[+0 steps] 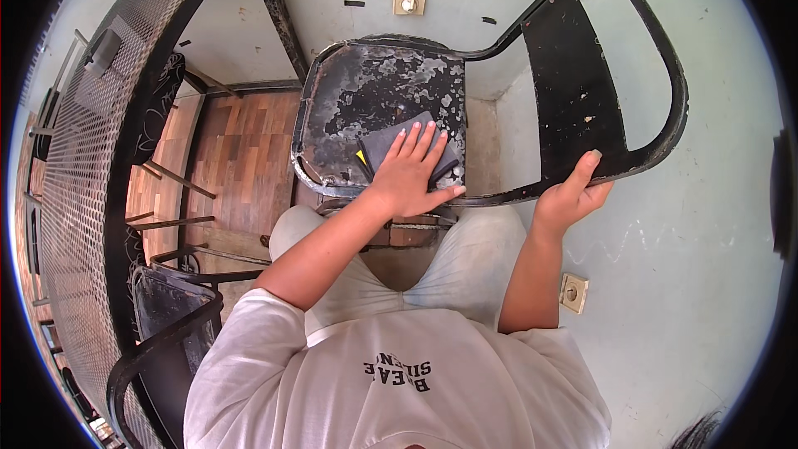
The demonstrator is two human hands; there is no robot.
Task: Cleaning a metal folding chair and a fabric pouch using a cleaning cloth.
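A black metal chair (386, 81) with badly chipped, worn paint stands before me, its seat at the centre and its backrest (576, 75) to the right. My left hand (411, 168) lies flat with spread fingers on a folded grey cloth (405, 131), pressing it against the seat near the edge closest to the backrest. A yellow tag shows at the cloth's left edge. My right hand (573, 193) grips the lower tubular frame of the backrest, with the thumb up over the backrest panel.
Another black metal chair (168, 299) is at the lower left, beside a black-framed metal mesh partition (81, 168). Beyond lie wood-patterned flooring (243, 143) and more chair legs. A pale wall with sockets (409, 3) (573, 293) runs behind and to the right.
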